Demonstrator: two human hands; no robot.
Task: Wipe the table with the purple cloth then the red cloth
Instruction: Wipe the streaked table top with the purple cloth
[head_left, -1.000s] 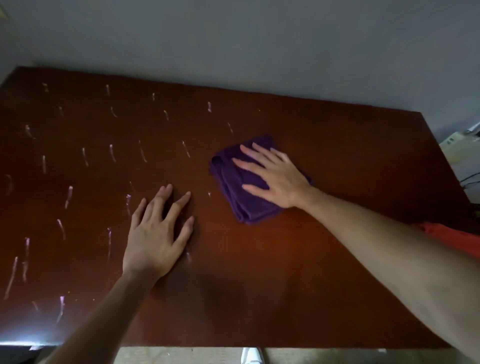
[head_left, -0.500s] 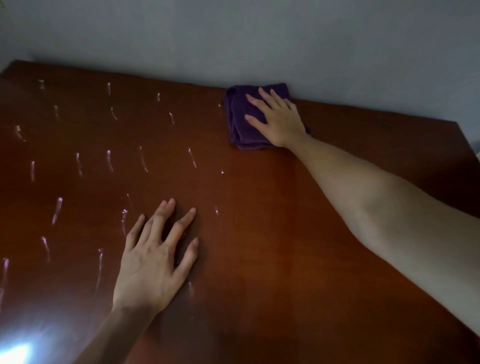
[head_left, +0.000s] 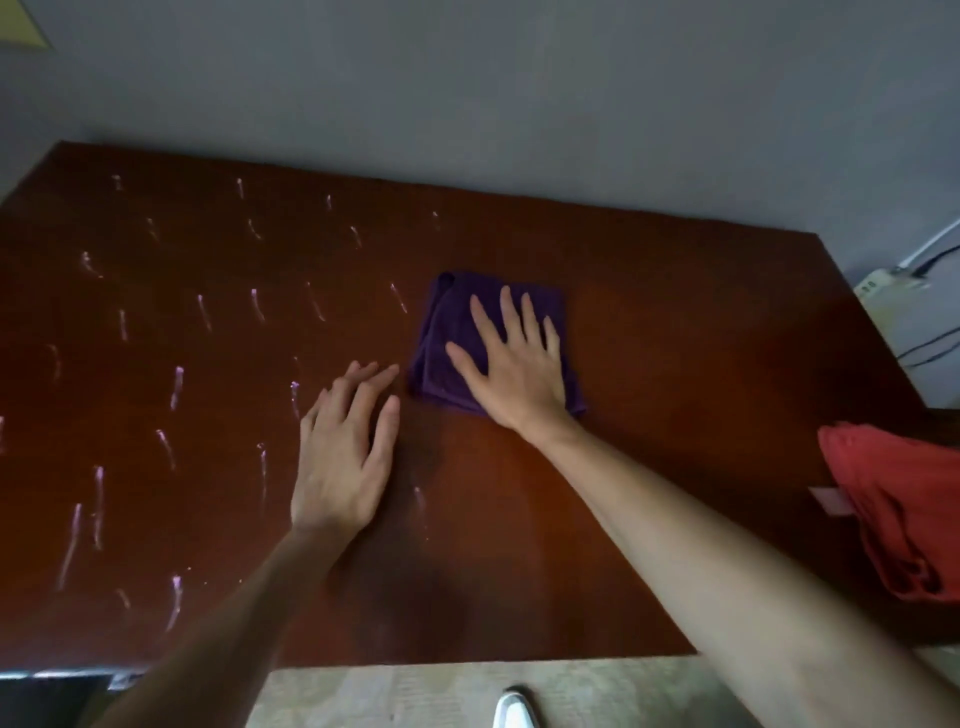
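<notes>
Pale streaks (head_left: 176, 387) are covering the left half of the table (head_left: 675, 364), so that is where my strokes should be heading. I am resting my left hand (head_left: 340, 457) flat on the wood with fingers straight, holding nothing, bracing myself. Just beside it I am pressing the folded purple cloth (head_left: 441, 338) down under my right hand (head_left: 514, 369), fingers spread and straight. I am judging it best to be keeping the palm weight even so the folds are not bunching. The red cloth (head_left: 898, 514) is lying at the table's right edge, waiting its turn.
</notes>
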